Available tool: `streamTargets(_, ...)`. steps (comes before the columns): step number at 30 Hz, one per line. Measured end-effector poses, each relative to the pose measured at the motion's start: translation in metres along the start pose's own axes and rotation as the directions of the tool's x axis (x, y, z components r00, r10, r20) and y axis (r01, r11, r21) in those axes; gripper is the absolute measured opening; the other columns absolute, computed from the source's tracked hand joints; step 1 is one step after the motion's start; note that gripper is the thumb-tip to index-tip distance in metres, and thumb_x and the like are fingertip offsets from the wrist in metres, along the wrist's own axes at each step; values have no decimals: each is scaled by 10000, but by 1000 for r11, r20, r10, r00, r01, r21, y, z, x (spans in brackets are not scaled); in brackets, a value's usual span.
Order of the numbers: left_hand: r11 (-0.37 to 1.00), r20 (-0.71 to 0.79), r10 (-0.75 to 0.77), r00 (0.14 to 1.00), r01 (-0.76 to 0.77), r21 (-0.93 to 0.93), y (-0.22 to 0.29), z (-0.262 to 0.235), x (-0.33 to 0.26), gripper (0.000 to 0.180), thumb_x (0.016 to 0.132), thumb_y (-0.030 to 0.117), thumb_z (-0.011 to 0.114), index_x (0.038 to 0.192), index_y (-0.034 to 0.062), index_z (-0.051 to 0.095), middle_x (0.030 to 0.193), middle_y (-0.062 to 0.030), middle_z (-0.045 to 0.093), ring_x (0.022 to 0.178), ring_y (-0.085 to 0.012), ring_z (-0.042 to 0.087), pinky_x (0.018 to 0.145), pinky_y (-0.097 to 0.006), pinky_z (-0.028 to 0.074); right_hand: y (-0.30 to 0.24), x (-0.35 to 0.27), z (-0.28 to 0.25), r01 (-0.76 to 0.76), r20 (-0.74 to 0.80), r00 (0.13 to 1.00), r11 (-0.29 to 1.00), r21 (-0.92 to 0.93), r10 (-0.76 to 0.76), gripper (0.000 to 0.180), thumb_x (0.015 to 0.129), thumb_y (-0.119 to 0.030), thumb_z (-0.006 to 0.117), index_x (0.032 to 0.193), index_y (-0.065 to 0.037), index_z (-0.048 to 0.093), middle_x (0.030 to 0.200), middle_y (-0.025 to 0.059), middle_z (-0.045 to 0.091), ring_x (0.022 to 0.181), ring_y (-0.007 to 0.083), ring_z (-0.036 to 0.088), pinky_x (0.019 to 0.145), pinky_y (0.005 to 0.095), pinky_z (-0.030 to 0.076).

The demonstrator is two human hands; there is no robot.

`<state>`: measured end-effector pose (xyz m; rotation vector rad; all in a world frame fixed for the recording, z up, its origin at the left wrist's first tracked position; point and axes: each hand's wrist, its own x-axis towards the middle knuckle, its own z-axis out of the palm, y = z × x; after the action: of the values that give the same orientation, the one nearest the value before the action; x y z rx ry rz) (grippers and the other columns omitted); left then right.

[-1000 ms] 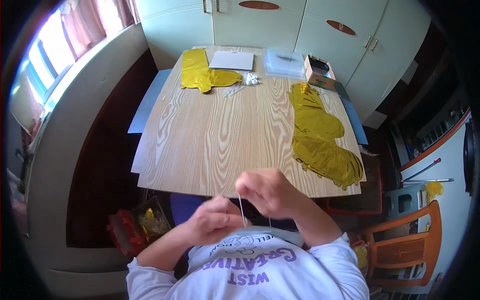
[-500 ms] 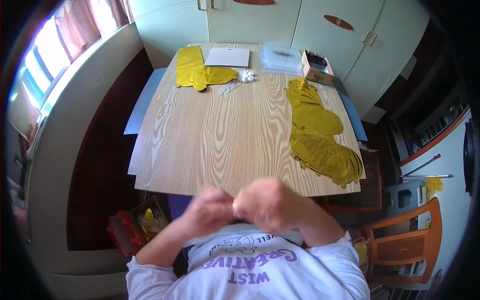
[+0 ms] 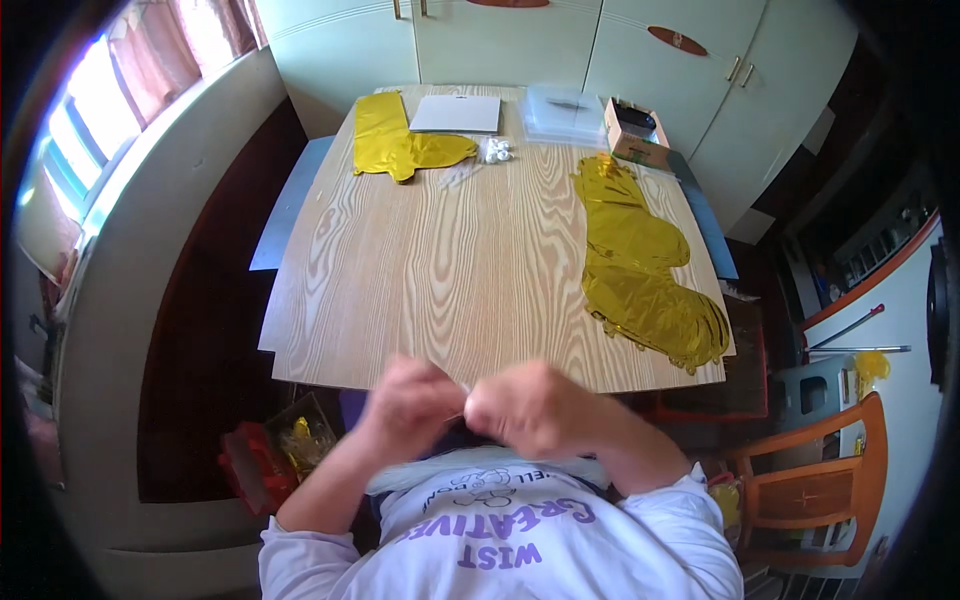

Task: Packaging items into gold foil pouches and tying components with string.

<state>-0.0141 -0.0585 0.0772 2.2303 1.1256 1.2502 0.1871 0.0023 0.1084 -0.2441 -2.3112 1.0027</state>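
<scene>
Head view: a thin pale strand [image 3: 466, 389] is pinched between the closed left hand [image 3: 408, 402] and closed right hand [image 3: 532, 406], at the near edge of the wood-grain table [image 3: 450, 270]. Its direction and long axis cannot be told through blur. Gold foil [image 3: 637, 235] is laid at right, stretching from far to near.

Pale cabinets [image 3: 505, 55] are noted behind the table [image 3: 370, 270]. Pink curtains [image 3: 150, 55] are hung at the window [image 3: 92, 110] on the left. A wooden chair [image 3: 805, 495] is placed at lower right, near a grey plastic stool [image 3: 790, 388].
</scene>
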Motion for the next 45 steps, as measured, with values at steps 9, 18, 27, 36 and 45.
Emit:
streamTargets(9,923,124,-177,976,209,-324,5,4,-6,100,810,19,712,906,44,710,786,-78,606,730,-172,570,662,-298,454,4,1,-2,-85,-52,995,996,33,87,203,947,-189,557,818,-35,533,681,142,569,630,332,609,584,405,483)
streamTargets(18,883,117,-214,970,244,-401,11,6,-2,91,879,-8,621,927,-6,698,734,-57,545,680,-115,523,602,-264,414,-8,2,-15,-142,-129,981,989,37,145,196,928,-169,571,796,-30,529,685,127,579,636,315,619,578,383,493)
streamTargets(27,985,-39,-23,999,29,167,-9,14,-6,167,737,-65,684,866,39,697,763,-98,589,686,-241,562,604,-335,417,-6,5,-15,10,-99,995,992,-128,-23,165,927,-170,556,798,-67,550,667,121,538,599,301,592,548,394,470)
streamTargets(36,947,-184,-301,936,271,-172,-10,1,0,149,789,-66,636,883,20,714,766,-54,574,694,-173,522,626,-285,410,0,-7,4,-47,30,999,996,73,45,172,892,-153,589,794,-25,529,674,167,592,638,342,629,574,422,491)
streamTargets(45,872,-107,-333,937,263,-413,-20,11,-8,103,869,55,661,909,-28,708,770,-55,586,706,-120,509,650,-231,390,6,-7,10,35,-18,999,999,9,-35,177,926,-182,581,807,-55,554,684,123,557,620,306,600,554,392,477)
